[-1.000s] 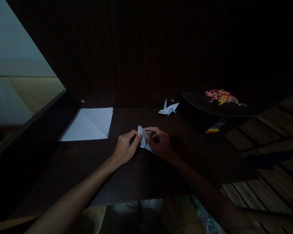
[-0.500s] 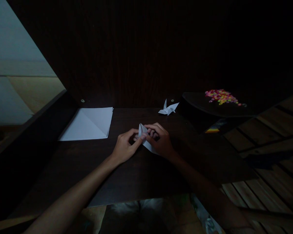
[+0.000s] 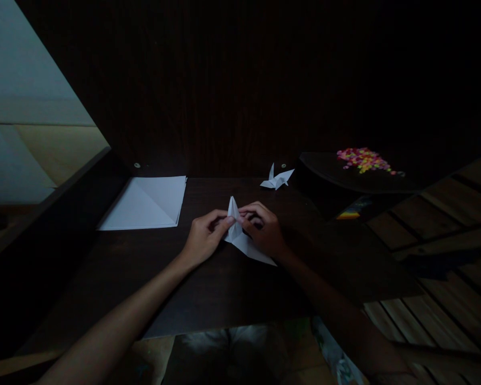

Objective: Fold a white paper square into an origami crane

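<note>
Between my two hands is a piece of folded white paper, with a narrow point standing up away from me and a wider flap spreading toward the lower right. My left hand pinches its left edge between thumb and fingers. From the right, my right hand grips the same paper, its thumb on the near face and its fingers partly hidden behind. Beyond my right hand, a finished-looking white origami crane rests on the dark tabletop.
A stack of white paper sheets, the top one creased, lies at the back left. On a raised shelf to the right sits a pile of small colourful pieces. A dark panel rises behind the table.
The folded paper has turned and opened out: its point now stands straighter and a wide flap shows below. Both thumbs have shifted slightly apart on it.
</note>
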A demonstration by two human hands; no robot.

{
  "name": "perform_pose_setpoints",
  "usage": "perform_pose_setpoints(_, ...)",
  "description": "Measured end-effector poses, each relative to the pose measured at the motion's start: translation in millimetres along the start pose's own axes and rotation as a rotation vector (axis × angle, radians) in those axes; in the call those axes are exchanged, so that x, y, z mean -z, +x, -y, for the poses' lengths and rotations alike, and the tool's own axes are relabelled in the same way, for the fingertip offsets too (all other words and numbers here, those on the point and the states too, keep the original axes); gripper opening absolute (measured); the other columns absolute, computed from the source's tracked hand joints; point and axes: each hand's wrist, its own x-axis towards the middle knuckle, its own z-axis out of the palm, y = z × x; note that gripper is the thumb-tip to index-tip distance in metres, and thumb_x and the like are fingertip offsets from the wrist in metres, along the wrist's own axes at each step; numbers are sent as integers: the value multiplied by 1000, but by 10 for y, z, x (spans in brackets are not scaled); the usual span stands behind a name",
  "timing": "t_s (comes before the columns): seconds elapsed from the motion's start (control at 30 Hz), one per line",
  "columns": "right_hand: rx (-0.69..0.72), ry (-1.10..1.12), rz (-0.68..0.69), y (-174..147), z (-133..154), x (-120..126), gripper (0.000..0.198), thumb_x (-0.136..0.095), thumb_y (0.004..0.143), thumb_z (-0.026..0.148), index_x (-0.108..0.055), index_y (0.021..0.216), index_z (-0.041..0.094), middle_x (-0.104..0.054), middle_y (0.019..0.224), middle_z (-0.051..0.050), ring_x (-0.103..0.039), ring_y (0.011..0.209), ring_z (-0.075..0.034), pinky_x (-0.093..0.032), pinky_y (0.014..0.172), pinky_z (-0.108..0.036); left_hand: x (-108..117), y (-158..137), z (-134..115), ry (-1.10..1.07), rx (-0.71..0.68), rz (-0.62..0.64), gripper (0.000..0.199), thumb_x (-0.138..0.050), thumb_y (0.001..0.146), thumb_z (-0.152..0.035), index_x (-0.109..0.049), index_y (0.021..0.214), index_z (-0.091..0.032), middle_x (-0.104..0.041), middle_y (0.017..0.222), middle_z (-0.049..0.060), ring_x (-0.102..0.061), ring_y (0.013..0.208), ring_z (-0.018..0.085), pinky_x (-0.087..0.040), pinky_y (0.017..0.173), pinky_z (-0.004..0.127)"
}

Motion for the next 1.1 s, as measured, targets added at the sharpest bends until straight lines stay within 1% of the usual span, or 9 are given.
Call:
perform_pose_setpoints(0.1, 7, 52, 68, 6, 41, 24, 24, -68, 80, 32, -65, 102, 21, -60, 96, -5, -62, 84, -16, -55, 67, -28, -3, 6, -5, -36, -4, -10, 27, -60, 85, -41, -69, 93, -17, -70, 79, 2, -62, 66, 14, -49, 60, 23)
perform_pose_setpoints(0.23, -18, 106, 161, -6, 60, 34, 47, -78, 69, 34, -62, 111, 21, -57, 105, -6, -62, 89, -18, -58, 66, -28, -5, 15, -7, -84, 10, -20, 26, -63, 83, -40, -68, 92, -16, -72, 82, 3, -64, 71, 15, -50, 65, 24)
perform_pose_setpoints(0.3, -12, 105, 186, -16, 41, 28, 54, -80, 66, 35, -60, 114, 22, -57, 107, -7, -62, 89, -18, -58, 65, -28, -8, 21, 8, -102, 17, -31, 26, -64, 82, -40, -68, 91, -15, -71, 82, 4, -64, 71, 16, -50, 65, 25)
perform_pose_setpoints(0.4, -14, 98, 205, -25, 7, 17, 53, -79, 68, 35, -59, 116, 22, -56, 108, -7, -63, 88, -17, -58, 66, -28, -15, 31, 37, -141, 30, -38, 27, -65, 81, -40, -66, 90, -15, -71, 83, 5, -64, 71, 16, -50, 65, 25)
perform_pose_setpoints(0.53, -33, 130, 203, -20, 2, 13, 49, -77, 70, 33, -59, 114, 21, -57, 105, -6, -63, 85, -16, -58, 67, -28, -16, 45, 38, -151, 38, -40, 26, -64, 81, -40, -65, 89, -16, -69, 77, 2, -62, 66, 14, -49, 61, 24)
perform_pose_setpoints(0.67, -100, 203, 197, -6, 25, 20, 46, -77, 70, 31, -60, 111, 21, -58, 104, -6, -63, 85, -16, -58, 67, -28, 1, 53, 3, -127, 47, -36, 26, -61, 84, -42, -65, 88, -16, -68, 73, 0, -62, 64, 14, -49, 59, 24)
perform_pose_setpoints(0.77, -157, 255, 202, 2, 34, 30, 45, -77, 69, 31, -61, 109, 21, -60, 102, -6, -63, 85, -16, -57, 68, -28, 12, 55, -10, -152, 63, -20, 27, -59, 85, -43, -65, 88, -17, -67, 72, 0, -62, 63, 14, -50, 58, 24)
perform_pose_setpoints(0.97, -195, 308, 211, 8, 24, 43, 43, -76, 70, 28, -60, 109, 21, -61, 102, -5, -63, 87, -16, -56, 69, -28, 9, 54, 5, -257, 93, 1, 27, -61, 85, -42, -64, 88, -16, -65, 71, 0, -61, 60, 13, -51, 59, 24)
perform_pose_setpoints(1.1, -222, 331, 223, 9, 13, 48, 44, -77, 69, 28, -61, 110, 22, -62, 102, -6, -62, 88, -16, -55, 71, -29, 6, 56, 3, -269, 107, -4, 28, -62, 84, -43, -63, 88, -16, -65, 72, 0, -60, 58, 12, -50, 57, 23)
